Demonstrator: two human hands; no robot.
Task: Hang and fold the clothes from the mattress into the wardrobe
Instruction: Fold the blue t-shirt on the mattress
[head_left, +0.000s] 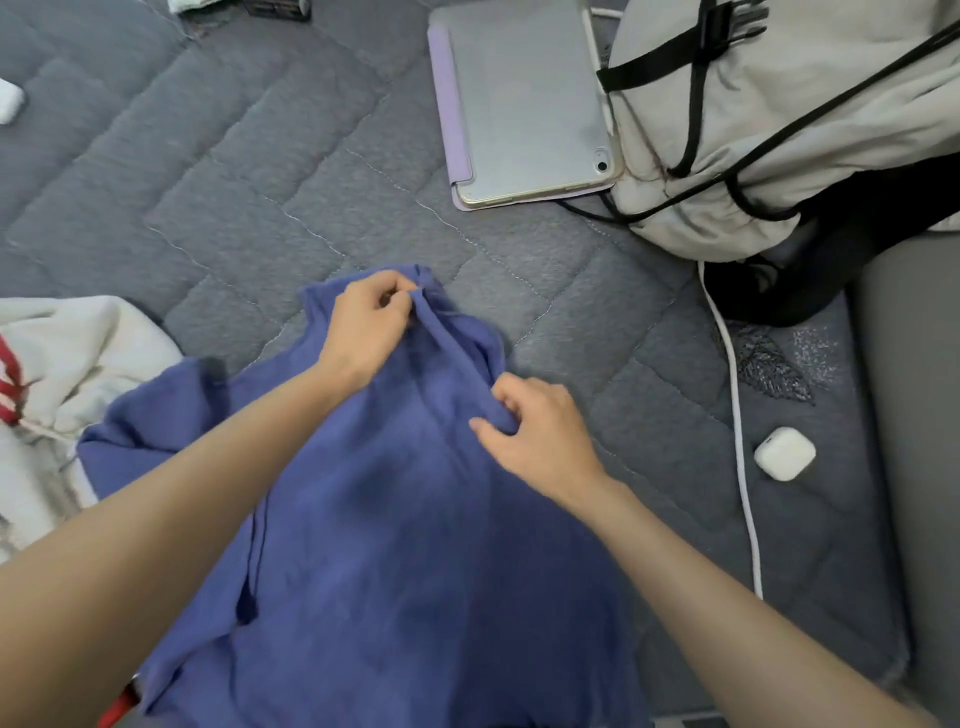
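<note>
Pinching a raised ridge of fabric, a person's two bare hands work a blue-violet knit garment (395, 545) spread across a grey quilted mattress (218, 171). The left hand (366, 325) is closed at the garment's far end, thumb and fingers nipped together on the top of the fold near its upper edge. The right hand (540, 434) is closed lower down the same fold, its fingers curled around a bunch of cloth on the garment's right edge. Between the two grips the fabric stands up as a narrow pleat running diagonally from one hand to the other; the rest of the garment lies flat beneath both forearms and trails toward the bottom of the frame, where a dark drawstring (254, 582) hangs along its left side.

A cream garment with red trim (57, 374) lies bunched just beside the blue one at the left edge, their edges touching or nearly so. Farther up the mattress, well apart from the hands, a silver tablet in a lilac folding case (524, 104) rests face down, next to a pale beige backpack with black straps (779, 114). A white charging cable (740, 447) runs down the right side, passing close to a small white earbud case (784, 453).
</note>
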